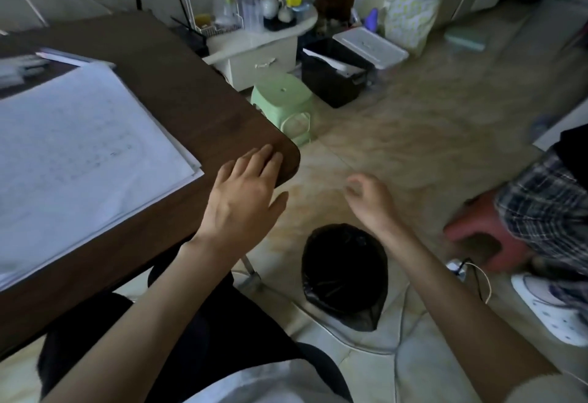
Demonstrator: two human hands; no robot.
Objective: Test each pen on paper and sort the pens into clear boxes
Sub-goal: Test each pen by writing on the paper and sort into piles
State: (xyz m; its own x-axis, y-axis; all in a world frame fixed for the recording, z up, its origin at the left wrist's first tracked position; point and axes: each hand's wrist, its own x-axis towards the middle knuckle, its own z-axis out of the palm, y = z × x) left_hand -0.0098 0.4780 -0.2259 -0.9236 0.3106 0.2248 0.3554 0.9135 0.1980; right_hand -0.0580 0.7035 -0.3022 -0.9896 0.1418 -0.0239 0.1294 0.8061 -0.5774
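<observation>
A stack of white paper (79, 148) with faint scribbles lies on the dark brown table (165, 71). My left hand (245, 192) rests flat, fingers straight, on the table's rounded near corner. My right hand (366, 199) hangs in the air to the right of the table, above the floor and a bin, its fingers loosely curled with nothing visible in them. No pen shows in view. At the far left edge of the table a blurred clear box (19, 68) can be made out.
A bin with a black bag (343, 278) stands on the floor below my right hand. A green stool (283, 100) sits past the table corner. Another person in plaid trousers (547, 211) sits on a red stool (483, 234) at right. Cables (477, 278) lie on the floor.
</observation>
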